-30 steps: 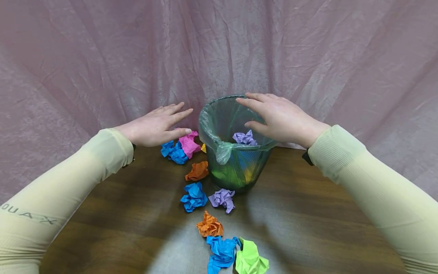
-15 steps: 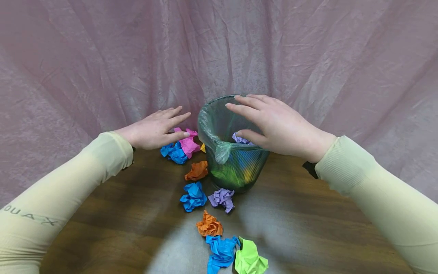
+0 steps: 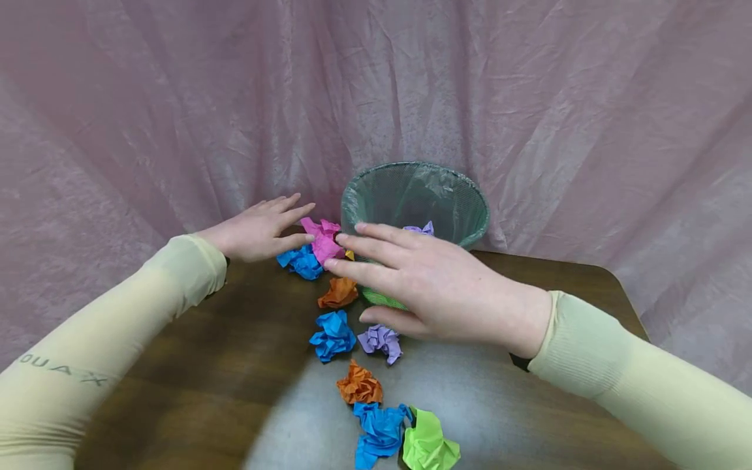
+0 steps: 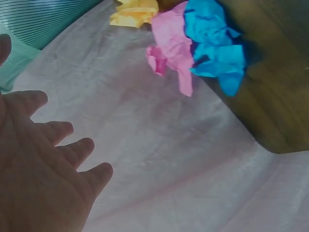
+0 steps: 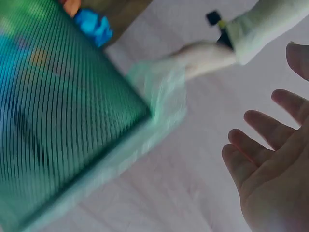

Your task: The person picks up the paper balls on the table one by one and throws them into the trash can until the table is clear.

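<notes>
My left hand (image 3: 261, 230) hangs with fingers spread, left of the mesh bin (image 3: 480, 219) and beside a pink crumpled paper (image 3: 324, 243). Nothing is in it. Also empty, my right hand (image 3: 437, 284) is held with straight fingers and overlaps the bin's front in the head view. A green plastic liner (image 5: 159, 87) folds over the bin's rim. Inside the bin shows a purple crumpled paper (image 3: 424, 228). Blue (image 4: 215, 48) and yellow (image 4: 135, 13) paper balls lie by the pink one. Another purple ball (image 3: 380, 343) lies below my right thumb, on the table.
Down the wooden table (image 3: 194, 385) runs a line of crumpled papers: orange (image 3: 338, 293), blue (image 3: 332, 335), orange (image 3: 360, 384), blue (image 3: 378, 436) and lime green (image 3: 431, 444). A pink curtain (image 3: 376, 78) hangs behind the bin and the table's back edge.
My right hand has swung left and down from over the bin's right side to across its front. My left hand has sunk slightly and drawn a little left. The papers lie as before.
</notes>
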`<state>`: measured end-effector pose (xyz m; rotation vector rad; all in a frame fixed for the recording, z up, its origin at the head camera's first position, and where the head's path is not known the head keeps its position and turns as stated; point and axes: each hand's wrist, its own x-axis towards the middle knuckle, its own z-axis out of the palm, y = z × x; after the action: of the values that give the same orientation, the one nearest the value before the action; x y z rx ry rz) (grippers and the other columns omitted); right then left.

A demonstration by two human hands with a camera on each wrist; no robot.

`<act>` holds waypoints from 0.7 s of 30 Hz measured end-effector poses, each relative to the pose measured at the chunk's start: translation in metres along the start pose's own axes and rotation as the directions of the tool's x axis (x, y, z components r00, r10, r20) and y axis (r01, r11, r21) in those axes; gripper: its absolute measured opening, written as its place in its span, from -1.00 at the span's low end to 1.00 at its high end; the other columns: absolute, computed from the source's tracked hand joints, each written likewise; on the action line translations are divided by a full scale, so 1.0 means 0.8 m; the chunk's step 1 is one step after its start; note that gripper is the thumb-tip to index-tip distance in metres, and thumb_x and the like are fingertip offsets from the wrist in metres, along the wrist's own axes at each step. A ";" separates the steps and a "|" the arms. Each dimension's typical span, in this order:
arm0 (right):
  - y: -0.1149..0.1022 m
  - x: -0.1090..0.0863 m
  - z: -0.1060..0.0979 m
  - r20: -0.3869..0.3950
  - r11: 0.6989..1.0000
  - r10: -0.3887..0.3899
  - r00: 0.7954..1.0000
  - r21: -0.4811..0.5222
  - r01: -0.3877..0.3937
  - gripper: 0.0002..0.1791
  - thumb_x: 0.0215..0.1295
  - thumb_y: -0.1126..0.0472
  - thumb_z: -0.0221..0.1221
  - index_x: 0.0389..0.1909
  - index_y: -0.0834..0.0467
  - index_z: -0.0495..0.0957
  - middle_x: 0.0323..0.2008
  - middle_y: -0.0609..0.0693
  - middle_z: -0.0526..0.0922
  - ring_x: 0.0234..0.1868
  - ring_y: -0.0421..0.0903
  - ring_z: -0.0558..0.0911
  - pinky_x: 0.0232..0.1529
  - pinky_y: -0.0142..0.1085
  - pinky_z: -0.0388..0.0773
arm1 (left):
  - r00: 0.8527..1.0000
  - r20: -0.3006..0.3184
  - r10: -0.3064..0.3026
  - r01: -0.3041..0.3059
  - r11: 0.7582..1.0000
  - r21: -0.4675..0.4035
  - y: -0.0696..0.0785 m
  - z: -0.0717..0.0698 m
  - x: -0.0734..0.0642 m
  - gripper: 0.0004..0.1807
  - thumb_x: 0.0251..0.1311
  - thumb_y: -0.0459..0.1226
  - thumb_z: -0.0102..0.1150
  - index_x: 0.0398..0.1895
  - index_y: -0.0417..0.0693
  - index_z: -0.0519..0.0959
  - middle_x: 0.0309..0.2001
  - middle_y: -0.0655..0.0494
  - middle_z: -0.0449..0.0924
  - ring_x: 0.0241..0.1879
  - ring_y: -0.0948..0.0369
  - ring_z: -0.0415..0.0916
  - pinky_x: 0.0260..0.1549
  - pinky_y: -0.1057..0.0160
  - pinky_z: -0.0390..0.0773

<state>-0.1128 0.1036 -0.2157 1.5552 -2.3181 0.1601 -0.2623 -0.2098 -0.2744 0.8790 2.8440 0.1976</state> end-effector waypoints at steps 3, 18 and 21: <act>-0.014 -0.002 0.017 0.042 1.000 -0.018 0.999 0.009 0.018 -0.28 0.41 -0.09 0.28 0.51 0.05 0.37 0.50 0.08 0.33 0.53 0.10 0.23 0.49 -0.12 0.16 | 1.000 0.000 -0.013 0.013 1.000 0.002 -0.006 0.008 0.001 -0.12 0.46 0.26 -0.08 0.66 0.04 0.04 0.62 -0.25 -0.11 0.58 -0.25 -0.20 0.46 -0.32 -0.15; -0.039 -0.014 0.126 0.178 0.999 0.042 0.983 0.015 -0.046 -0.28 0.44 -0.20 0.19 0.53 -0.06 0.33 0.57 0.05 0.19 0.58 0.06 0.13 0.53 -0.19 0.05 | 0.999 0.029 -0.042 0.042 0.999 0.019 -0.055 0.082 0.018 -0.05 0.42 0.29 -0.04 0.64 -0.10 0.06 0.58 -0.38 -0.09 0.54 -0.33 -0.14 0.41 -0.39 -0.10; -0.039 -0.015 0.144 0.169 0.997 0.065 0.984 0.015 -0.069 -0.26 0.42 -0.22 0.22 0.53 -0.04 0.34 0.57 0.07 0.18 0.58 0.07 0.12 0.52 -0.17 0.06 | 0.997 0.037 -0.063 0.062 0.998 0.028 -0.062 0.097 0.025 -0.06 0.42 0.24 0.03 0.65 -0.09 0.04 0.59 -0.37 -0.12 0.54 -0.34 -0.17 0.42 -0.39 -0.12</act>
<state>-0.1051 0.0693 -0.3306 1.5557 -2.5077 0.0723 -0.2911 -0.2325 -0.3612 0.7887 2.8408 0.1348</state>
